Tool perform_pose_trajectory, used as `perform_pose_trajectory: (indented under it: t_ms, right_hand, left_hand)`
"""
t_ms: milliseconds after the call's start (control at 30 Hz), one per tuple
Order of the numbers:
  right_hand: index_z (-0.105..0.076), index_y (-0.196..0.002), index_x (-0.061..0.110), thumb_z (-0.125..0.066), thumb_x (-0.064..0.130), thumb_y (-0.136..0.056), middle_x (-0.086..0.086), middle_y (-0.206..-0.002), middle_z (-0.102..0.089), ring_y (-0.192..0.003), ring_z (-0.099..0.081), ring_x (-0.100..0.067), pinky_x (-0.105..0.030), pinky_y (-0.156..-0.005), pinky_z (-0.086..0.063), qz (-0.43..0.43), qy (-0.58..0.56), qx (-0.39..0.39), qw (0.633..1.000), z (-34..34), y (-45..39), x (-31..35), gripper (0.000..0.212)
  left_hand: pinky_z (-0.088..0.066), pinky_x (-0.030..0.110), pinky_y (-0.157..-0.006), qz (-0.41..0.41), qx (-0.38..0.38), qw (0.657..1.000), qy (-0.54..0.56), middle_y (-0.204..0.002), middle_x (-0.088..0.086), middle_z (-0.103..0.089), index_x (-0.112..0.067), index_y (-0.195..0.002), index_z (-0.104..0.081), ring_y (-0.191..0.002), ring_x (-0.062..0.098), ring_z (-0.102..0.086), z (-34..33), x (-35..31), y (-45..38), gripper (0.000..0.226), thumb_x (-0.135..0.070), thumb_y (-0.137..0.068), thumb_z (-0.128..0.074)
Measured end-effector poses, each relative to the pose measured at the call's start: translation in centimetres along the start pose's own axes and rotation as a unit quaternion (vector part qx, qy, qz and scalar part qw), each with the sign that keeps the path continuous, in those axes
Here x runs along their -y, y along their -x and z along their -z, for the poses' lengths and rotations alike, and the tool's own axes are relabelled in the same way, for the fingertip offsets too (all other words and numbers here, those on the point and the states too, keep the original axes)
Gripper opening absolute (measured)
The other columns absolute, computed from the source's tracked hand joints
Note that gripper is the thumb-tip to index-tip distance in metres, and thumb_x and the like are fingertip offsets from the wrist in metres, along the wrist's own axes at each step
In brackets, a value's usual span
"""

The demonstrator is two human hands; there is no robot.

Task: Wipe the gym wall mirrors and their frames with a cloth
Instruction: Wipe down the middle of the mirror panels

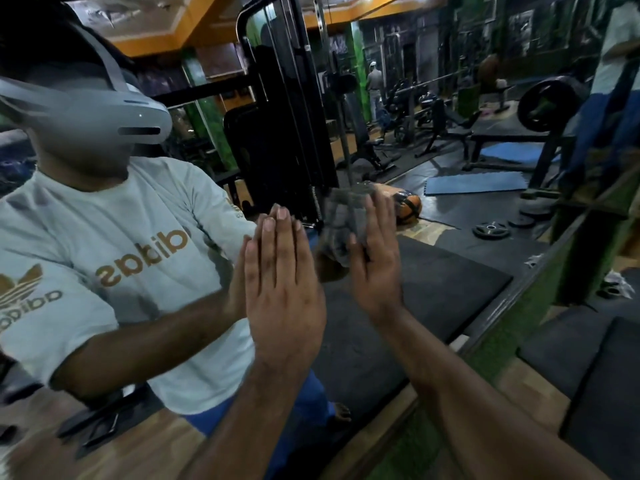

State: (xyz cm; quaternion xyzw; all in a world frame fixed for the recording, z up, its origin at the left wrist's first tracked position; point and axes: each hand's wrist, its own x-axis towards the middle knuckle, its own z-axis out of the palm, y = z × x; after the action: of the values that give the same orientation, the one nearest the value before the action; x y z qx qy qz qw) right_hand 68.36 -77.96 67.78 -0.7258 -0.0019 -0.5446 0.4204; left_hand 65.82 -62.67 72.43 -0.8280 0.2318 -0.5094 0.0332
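The wall mirror (443, 282) fills most of the view and reflects me and the gym behind. My left hand (284, 289) lies flat on the glass with its fingers straight and together, meeting its own reflection. To its right, my right hand (375, 258) presses a crumpled grey cloth (341, 216) against the glass with straight fingers. The cloth is blurred and partly hidden behind the palm. The mirror's dark frame (519, 289) runs diagonally down the right side, well right of both hands.
A green turf-covered strip (540, 306) borders the frame on the right. Black floor mats (595, 375) lie beyond it at the lower right, with wooden floor (530, 386) between. The glass reflects a cable machine, benches, weight plates and people far back.
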Motion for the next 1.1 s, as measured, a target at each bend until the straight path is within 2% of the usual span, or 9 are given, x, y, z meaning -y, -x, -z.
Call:
perform_pose_trajectory:
  t_ms: [100, 167, 300, 400, 567, 767, 833, 967, 1100]
  right_hand:
    - [-0.027, -0.162, 0.025, -0.043, 0.052, -0.101, -0.003, -0.171, -0.024, -0.16, -0.017, -0.022, -0.055, -0.128, -0.022, -0.253, -0.119, -0.081, 0.957, -0.3, 0.8, -0.6, 0.069]
    - [-0.028, -0.162, 0.028, -0.045, 0.058, -0.096, -0.003, -0.17, -0.026, -0.159, -0.018, -0.02, -0.047, -0.13, -0.02, -0.308, -0.16, -0.086, 0.934, -0.4, -0.3, 2.3, 0.074]
    - [-0.027, -0.164, 0.017, -0.045, 0.038, -0.11, 0.0, -0.173, -0.016, -0.161, -0.002, -0.014, -0.01, -0.123, -0.01, -0.095, -0.068, 0.031, 0.993, 0.3, -0.6, 6.6, 0.061]
    - [-0.021, -0.165, 0.014, -0.046, 0.037, -0.109, -0.003, -0.174, -0.011, -0.162, 0.0, -0.02, -0.04, -0.13, -0.018, -0.023, 0.02, 0.039, 0.999, 0.0, 1.7, 3.4, 0.065]
    - [-0.013, -0.166, 0.014, -0.039, 0.043, -0.104, -0.003, -0.174, -0.006, -0.161, 0.005, -0.019, -0.046, -0.131, -0.01, -0.234, -0.044, -0.027, 0.971, -1.1, 2.9, 4.1, 0.072]
    - [-0.03, -0.161, 0.005, -0.05, 0.031, -0.107, -0.013, -0.172, -0.016, -0.161, -0.006, -0.03, -0.051, -0.13, -0.017, 0.066, 0.032, 0.048, 0.996, -2.0, 2.8, 5.7, 0.063]
    - [-0.025, -0.163, 0.007, -0.047, 0.034, -0.108, -0.012, -0.173, -0.016, -0.162, -0.006, -0.028, -0.056, -0.128, -0.019, 0.021, 0.044, 0.026, 0.998, -1.8, 4.3, 3.5, 0.065]
    - [-0.015, -0.166, 0.012, -0.04, 0.04, -0.102, -0.007, -0.174, -0.007, -0.161, 0.003, -0.023, -0.05, -0.131, -0.008, -0.263, -0.074, -0.058, 0.96, -3.6, 4.9, 6.2, 0.074]
    - [-0.019, -0.165, 0.012, -0.047, 0.032, -0.107, -0.001, -0.173, -0.008, -0.161, 0.004, -0.022, -0.04, -0.131, -0.002, -0.126, -0.076, -0.018, 0.989, -5.9, 4.5, 12.6, 0.067]
  left_hand:
    - [-0.009, 0.048, -0.127, -0.018, 0.001, 1.0, -0.004, -0.167, 0.021, -0.014, 0.002, -0.158, -0.021, -0.155, 0.034, -0.014, -0.1, 0.5, 0.4, 0.076, -0.022, -0.096, -0.058]
    - [-0.008, 0.047, -0.127, -0.027, 0.004, 1.0, -0.003, -0.167, 0.02, -0.014, 0.002, -0.158, -0.021, -0.156, 0.033, -0.013, 0.0, 0.6, 0.4, 0.072, -0.018, -0.097, -0.054]
    - [-0.016, 0.049, -0.126, 0.003, -0.016, 1.0, 0.014, -0.166, 0.021, -0.018, 0.002, -0.157, -0.024, -0.155, 0.035, -0.016, 0.9, 1.1, 0.7, 0.067, -0.012, -0.097, -0.048]
    - [-0.017, 0.051, -0.126, 0.021, -0.005, 1.0, -0.001, -0.166, 0.023, -0.017, 0.004, -0.158, -0.021, -0.155, 0.035, -0.013, 1.5, 2.2, 1.1, 0.081, -0.027, -0.093, -0.059]
    - [-0.017, 0.048, -0.126, -0.011, 0.0, 1.0, -0.014, -0.166, 0.022, -0.016, 0.003, -0.158, -0.021, -0.156, 0.033, -0.013, 1.4, 3.6, 1.8, 0.083, -0.036, -0.095, -0.058]
    - [-0.024, 0.049, -0.124, -0.037, -0.016, 0.999, 0.023, -0.164, 0.021, -0.025, 0.003, -0.154, -0.032, -0.154, 0.032, -0.022, 2.4, 4.7, 2.0, 0.074, -0.023, -0.093, -0.063]
    - [-0.023, 0.049, -0.125, -0.022, -0.034, 0.999, 0.032, -0.162, 0.021, -0.029, 0.003, -0.153, -0.036, -0.153, 0.032, -0.025, 3.1, 5.8, 3.0, 0.07, -0.027, -0.095, -0.06]
    - [-0.015, 0.05, -0.126, 0.021, -0.016, 1.0, -0.013, -0.165, 0.021, -0.02, 0.002, -0.156, -0.027, -0.155, 0.034, -0.016, 4.3, 8.6, 4.7, 0.076, -0.029, -0.094, -0.058]
    - [-0.012, 0.049, -0.127, -0.051, 0.019, 0.999, 0.006, -0.167, 0.021, -0.016, 0.002, -0.157, -0.026, -0.156, 0.034, -0.012, 5.3, 10.9, 4.9, 0.082, -0.022, -0.085, -0.056]
